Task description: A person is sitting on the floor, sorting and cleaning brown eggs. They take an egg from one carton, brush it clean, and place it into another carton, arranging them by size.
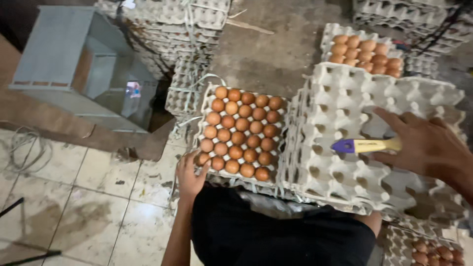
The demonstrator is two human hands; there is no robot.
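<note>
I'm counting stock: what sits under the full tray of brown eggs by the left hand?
Under the full tray of brown eggs, more grey carton tray edges show at its near side, so it tops a stack. Whether those lower trays hold eggs is hidden. The left hand touches its near corner.

Only one view is given, taken from a camera worn on the head and aimed steeply down and forward over the person's own lap. The full egg tray (240,132) is seen close, just below the lens, near the middle of the frame. Right of that tray, a stack of empty trays (364,143) is cut off by the frame's edge. Beyond the tray, the concrete floor (266,54) and more stacks are caught at the top. Left of the tray, tiled floor (93,197) is taken in. No second view is supplied, so nothing is shared.
</note>
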